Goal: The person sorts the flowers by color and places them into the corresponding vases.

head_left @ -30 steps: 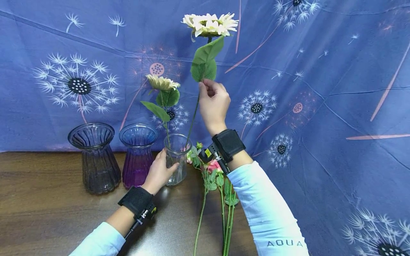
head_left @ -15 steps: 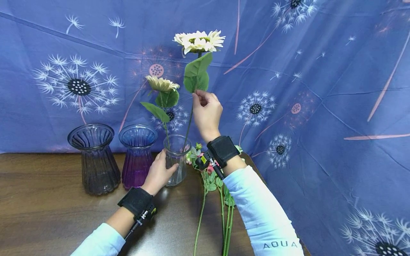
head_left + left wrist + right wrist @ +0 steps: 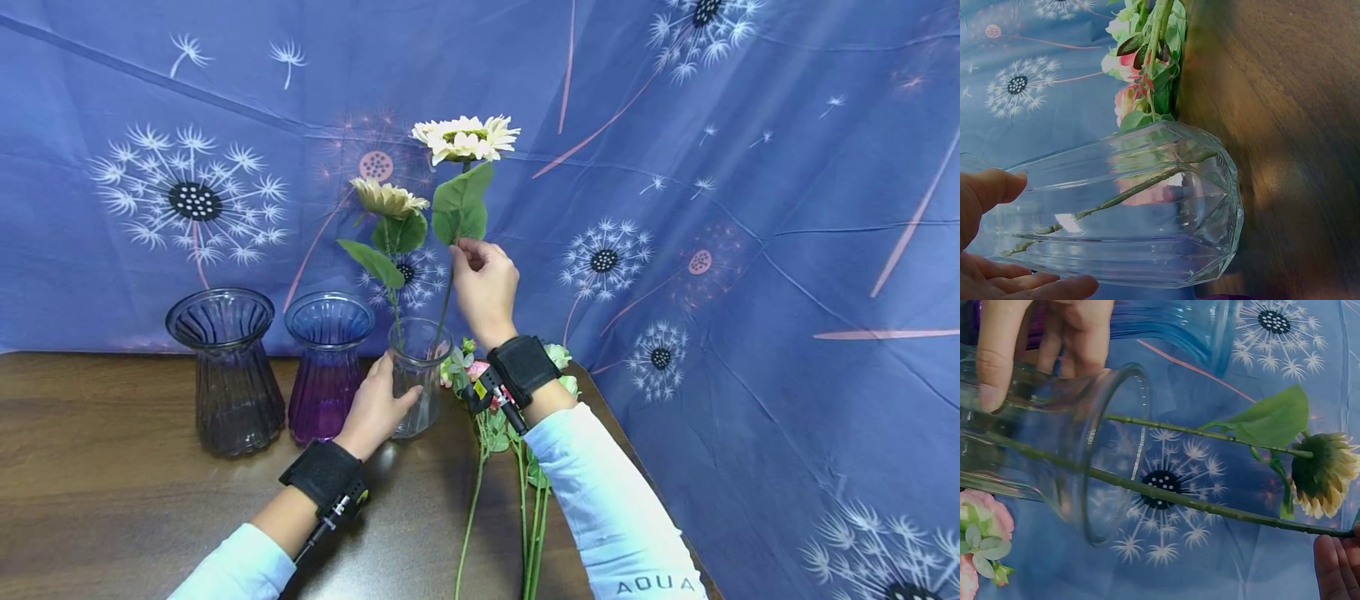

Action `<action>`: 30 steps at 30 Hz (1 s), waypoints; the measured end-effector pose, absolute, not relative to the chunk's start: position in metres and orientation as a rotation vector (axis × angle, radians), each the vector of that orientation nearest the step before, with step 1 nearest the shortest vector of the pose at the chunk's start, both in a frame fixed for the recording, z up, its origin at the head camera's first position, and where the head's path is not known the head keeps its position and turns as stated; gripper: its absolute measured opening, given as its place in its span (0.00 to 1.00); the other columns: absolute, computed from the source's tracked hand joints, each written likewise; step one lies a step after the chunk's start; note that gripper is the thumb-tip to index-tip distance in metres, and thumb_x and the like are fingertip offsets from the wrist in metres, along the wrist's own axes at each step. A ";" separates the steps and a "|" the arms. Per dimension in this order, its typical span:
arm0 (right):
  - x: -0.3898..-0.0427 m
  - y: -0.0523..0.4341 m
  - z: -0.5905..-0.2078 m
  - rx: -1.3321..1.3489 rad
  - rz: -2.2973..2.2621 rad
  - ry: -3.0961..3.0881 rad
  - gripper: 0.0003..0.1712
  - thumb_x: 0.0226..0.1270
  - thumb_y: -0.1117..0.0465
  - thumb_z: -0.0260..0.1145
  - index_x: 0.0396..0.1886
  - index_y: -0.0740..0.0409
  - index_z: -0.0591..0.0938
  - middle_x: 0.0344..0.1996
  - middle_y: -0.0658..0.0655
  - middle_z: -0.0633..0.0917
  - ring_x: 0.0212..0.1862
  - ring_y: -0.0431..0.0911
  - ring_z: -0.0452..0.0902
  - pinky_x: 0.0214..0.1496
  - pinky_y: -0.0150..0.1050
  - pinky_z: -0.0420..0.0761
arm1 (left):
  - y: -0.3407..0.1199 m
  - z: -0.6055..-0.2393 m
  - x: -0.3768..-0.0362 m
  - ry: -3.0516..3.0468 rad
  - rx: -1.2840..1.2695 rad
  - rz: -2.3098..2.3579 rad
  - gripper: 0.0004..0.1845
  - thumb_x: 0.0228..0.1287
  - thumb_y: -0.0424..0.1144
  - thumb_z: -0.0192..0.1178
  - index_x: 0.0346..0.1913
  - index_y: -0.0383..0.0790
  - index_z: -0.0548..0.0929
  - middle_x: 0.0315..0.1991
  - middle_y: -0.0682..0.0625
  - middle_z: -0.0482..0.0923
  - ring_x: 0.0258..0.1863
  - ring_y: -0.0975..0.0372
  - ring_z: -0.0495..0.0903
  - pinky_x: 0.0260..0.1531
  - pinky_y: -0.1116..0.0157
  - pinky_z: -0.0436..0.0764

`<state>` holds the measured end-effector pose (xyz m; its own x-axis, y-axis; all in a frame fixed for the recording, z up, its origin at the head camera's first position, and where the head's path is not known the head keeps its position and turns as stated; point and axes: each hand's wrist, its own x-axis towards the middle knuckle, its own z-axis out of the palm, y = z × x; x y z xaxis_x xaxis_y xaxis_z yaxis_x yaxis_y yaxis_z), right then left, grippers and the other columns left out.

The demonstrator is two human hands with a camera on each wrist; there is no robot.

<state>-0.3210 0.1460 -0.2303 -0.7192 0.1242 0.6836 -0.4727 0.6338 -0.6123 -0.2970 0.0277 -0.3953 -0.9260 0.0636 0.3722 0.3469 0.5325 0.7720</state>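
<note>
A clear glass vase [image 3: 426,410] stands upright on the table. My left hand [image 3: 377,408] grips its left side, thumb across the front; in the left wrist view, the fingers and thumb straddle the vase's body [image 3: 1147,219]. Between thumb and fingertips my right hand [image 3: 487,287] pinches the stem of a cream sunflower [image 3: 467,140], just under its leaves. That stem [image 3: 1235,514] runs down through the vase's mouth into the glass. A second cream sunflower [image 3: 388,198] stands in the same vase, leaning left, its head lower than the held one.
Left of the clear vase are a blue-purple glass vase [image 3: 324,396] and a dark grey one [image 3: 236,400]. Pink and pale roses [image 3: 477,371] lie to the right, stems toward the front of the wooden table [image 3: 112,492]. A blue dandelion-print cloth [image 3: 315,75] hangs behind.
My right hand has come down and slightly left with the sunflower, whose stem now reaches deeper into the clear vase. The left hand keeps its grip in place.
</note>
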 end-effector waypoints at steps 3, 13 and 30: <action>-0.321 0.146 -0.236 0.275 1.052 -2.164 0.13 0.65 0.62 0.61 0.44 0.64 0.84 0.34 0.61 0.84 0.34 0.51 0.80 0.37 0.38 0.78 | 0.028 -0.395 -0.296 -2.473 -0.345 -1.343 0.37 0.55 0.38 0.66 0.65 0.30 0.62 0.62 0.31 0.66 0.60 0.41 0.70 0.58 0.47 0.71; -0.323 0.145 -0.252 0.265 1.017 -2.202 0.11 0.64 0.62 0.62 0.40 0.64 0.85 0.30 0.60 0.85 0.32 0.50 0.80 0.35 0.37 0.77 | 0.028 -0.394 -0.295 -2.475 -0.332 -1.341 0.37 0.55 0.39 0.66 0.65 0.31 0.62 0.62 0.31 0.66 0.60 0.41 0.70 0.59 0.47 0.70; -0.323 0.142 -0.285 0.253 1.021 -2.261 0.10 0.64 0.62 0.61 0.39 0.64 0.85 0.29 0.59 0.83 0.32 0.50 0.80 0.33 0.36 0.77 | 0.028 -0.396 -0.295 -2.510 -0.318 -1.336 0.38 0.56 0.39 0.65 0.66 0.29 0.60 0.63 0.31 0.65 0.61 0.42 0.68 0.59 0.47 0.70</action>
<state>-0.3234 0.1416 -0.2847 -0.7786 0.0820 0.6222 -0.4125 0.6802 -0.6059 -0.2947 0.0283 -0.3957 -0.9366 0.0615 0.3450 0.3206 0.5483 0.7724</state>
